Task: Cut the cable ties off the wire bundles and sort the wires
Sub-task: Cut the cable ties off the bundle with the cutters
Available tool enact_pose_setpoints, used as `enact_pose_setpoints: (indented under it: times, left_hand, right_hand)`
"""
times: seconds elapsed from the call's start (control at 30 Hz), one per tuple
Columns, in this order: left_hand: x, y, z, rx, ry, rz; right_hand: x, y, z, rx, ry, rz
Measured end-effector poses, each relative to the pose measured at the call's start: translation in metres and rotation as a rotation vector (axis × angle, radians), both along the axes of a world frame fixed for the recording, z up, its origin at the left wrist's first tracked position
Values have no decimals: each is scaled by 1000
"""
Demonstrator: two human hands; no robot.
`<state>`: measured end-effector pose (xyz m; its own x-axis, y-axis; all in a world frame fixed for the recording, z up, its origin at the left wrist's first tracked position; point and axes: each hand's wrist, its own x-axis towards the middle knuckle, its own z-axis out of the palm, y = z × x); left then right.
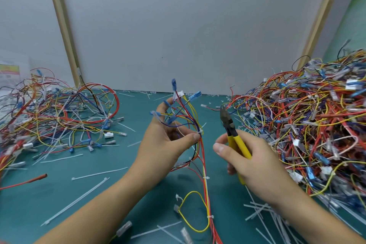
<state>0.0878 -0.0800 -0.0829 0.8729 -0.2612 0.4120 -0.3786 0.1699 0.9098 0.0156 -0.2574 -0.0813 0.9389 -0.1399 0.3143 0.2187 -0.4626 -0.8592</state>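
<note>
**Bundle in one hand, cutters in the other**

The person stands at a green table [95,200] with both bare forearms reaching in. The left hand [168,142] holds a wire bundle [202,156] upright above the table, thumb and fingertips pinched together on it just beside a white cable tie [200,131]. The forefinger sticks up behind the wires. Above the pinch the red, yellow, blue and white strands fan out and end in blue connectors [173,82]. Below it the bundle hangs down toward the near edge of the table, with two more white ties [206,178] around it lower down.

The right hand [253,162] grips a pair of cutters [232,133], its fingers curled round the yellow handles and its thumb lying out toward the bundle. The dark head points up and away. The jaws look nearly together, and nothing is between them. The cutters sit to the right of the bundle, near it but not touching.

A big tangled heap of wires [309,125] rises on the right side of the table. A lower, looser heap [55,113] spreads on the left. Cut ties [99,173] lie scattered across the green surface between and in front of the heaps. A grey panel [178,25] framed by wooden strips closes off the back.
</note>
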Motion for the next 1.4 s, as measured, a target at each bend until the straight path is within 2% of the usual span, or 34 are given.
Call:
enact_pose_setpoints:
  times: [0.17,0.27,0.37,0.5,0.57,0.67,0.77,0.83,1.0,1.1,1.23,1.3,1.4]
  left_hand:
    - [-9,-3,-2,175,-113,-166]
    - [-13,-2,-1,255,-184,-211]
    - [-11,2,-1,268,-222,-93]
    - [3,9,3,85,-177,106]
    - [10,12,4,54,-144,244]
    - [18,13,-1,195,-106,334]
    - [22,13,-7,352,-36,234]
    - [23,13,-8,385,49,129]
    - [21,9,-4,402,411,-191]
    - [22,10,-2,293,511,-303]
    - [30,22,5,43,648,-542]
    - [31,25,5,18,639,-594]
    - [30,23,3,45,627,-553]
  right_hand:
    - [2,4,-4,193,22,168]
    - [5,3,-4,254,3,119]
    - [6,2,-1,417,35,76]
    - [9,-7,5,640,74,48]
    - [10,-9,9,728,103,53]
    - [10,-12,11,826,133,100]
    - [10,-14,13,880,154,179]
    - [9,-14,14,894,162,218]
    - [11,-15,14,927,135,223]
    - [12,-15,15,911,110,133]
    - [15,-18,11,774,73,-81]
    - [16,-19,9,700,70,-133]
    - [17,-20,5,492,53,-161]
